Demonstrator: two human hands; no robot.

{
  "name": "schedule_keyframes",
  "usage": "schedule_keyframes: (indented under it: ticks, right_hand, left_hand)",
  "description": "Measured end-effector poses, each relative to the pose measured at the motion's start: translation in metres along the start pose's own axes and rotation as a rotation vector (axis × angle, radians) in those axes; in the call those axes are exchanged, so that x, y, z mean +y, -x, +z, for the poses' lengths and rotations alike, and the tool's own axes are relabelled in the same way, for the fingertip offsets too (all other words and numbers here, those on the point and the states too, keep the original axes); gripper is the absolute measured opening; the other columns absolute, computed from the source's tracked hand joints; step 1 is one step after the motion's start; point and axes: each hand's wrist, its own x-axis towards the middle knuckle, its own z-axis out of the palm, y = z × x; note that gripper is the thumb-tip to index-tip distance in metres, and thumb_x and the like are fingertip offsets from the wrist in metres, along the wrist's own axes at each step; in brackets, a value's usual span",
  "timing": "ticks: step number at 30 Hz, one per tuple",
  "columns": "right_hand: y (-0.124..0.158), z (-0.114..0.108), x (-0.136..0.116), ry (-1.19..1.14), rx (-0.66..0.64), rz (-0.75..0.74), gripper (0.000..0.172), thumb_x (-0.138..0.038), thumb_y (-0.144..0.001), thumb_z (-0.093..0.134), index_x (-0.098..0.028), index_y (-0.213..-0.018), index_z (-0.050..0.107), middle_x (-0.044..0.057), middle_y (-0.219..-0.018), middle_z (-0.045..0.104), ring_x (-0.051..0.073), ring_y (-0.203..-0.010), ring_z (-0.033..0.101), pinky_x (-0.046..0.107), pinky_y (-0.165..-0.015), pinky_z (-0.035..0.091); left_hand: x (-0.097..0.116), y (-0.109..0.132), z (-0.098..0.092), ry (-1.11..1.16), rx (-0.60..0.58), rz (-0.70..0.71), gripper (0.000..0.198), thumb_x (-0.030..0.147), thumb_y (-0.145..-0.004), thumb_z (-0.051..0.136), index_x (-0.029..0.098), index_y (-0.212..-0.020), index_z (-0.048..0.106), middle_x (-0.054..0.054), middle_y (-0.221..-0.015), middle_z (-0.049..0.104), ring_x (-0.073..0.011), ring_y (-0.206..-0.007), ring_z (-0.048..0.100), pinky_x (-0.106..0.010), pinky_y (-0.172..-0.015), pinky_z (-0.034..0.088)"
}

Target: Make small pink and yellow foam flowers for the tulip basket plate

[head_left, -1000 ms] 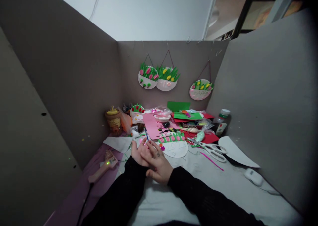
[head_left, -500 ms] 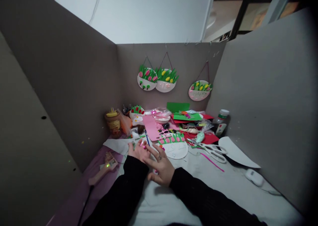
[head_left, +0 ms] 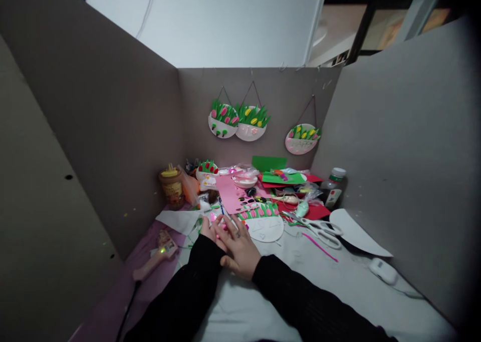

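My left hand [head_left: 207, 230] rests on the white table cover [head_left: 338, 282], turned partly palm-up, its fingers curled on a small pink foam piece [head_left: 222, 227]. My right hand [head_left: 240, 252] lies across it with a ring on one finger; its outstretched fingers touch the pink piece and the left palm. Just beyond the fingertips lies a white paper-plate basket [head_left: 265, 227] with green grass and pink tulips. A pink foam sheet [head_left: 229, 192] with cut-out holes lies behind it.
A pink glue gun [head_left: 156, 259] with a lit lamp lies at the left, its cord running toward me. White scissors [head_left: 319, 228] lie at the right, with a glue bottle [head_left: 333, 184], foam scraps and a jar [head_left: 172, 187] behind. Grey cardboard walls enclose the table; three finished baskets [head_left: 240, 120] hang at the back.
My hands have drawn closer together; the right fingers, lifted and spread half a second ago, now lie down on the left hand and the pink piece.
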Motion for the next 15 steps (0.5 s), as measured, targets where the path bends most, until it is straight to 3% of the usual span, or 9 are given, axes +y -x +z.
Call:
schedule_keyframes:
  ticks: [7, 15]
  right_hand:
    - [0.0006, 0.0048, 0.006, 0.003, 0.027, 0.02, 0.073, -0.065, -0.081, 0.032, -0.022, -0.139, 0.024, 0.009, -0.148, 0.008, 0.037, -0.132, 0.007, 0.055, -0.099, 0.026]
    - [0.0035, -0.0045, 0.004, -0.075, 0.116, -0.025, 0.066, -0.064, -0.082, 0.029, -0.024, -0.135, 0.033, 0.007, -0.147, 0.009, 0.035, -0.131, 0.011, 0.055, -0.101, 0.023]
  left_hand:
    - [0.0035, 0.0031, 0.0113, 0.086, 0.041, -0.009, 0.051, 0.058, -0.083, 0.018, 0.015, -0.083, 0.046, -0.009, -0.07, 0.053, -0.0181, -0.056, 0.054, -0.035, -0.055, 0.048]
    - [0.0037, 0.0019, 0.0047, 0.114, -0.013, 0.02, 0.053, 0.058, -0.083, 0.017, 0.015, -0.085, 0.048, -0.008, -0.073, 0.051, -0.0175, -0.06, 0.054, -0.034, -0.056, 0.049]
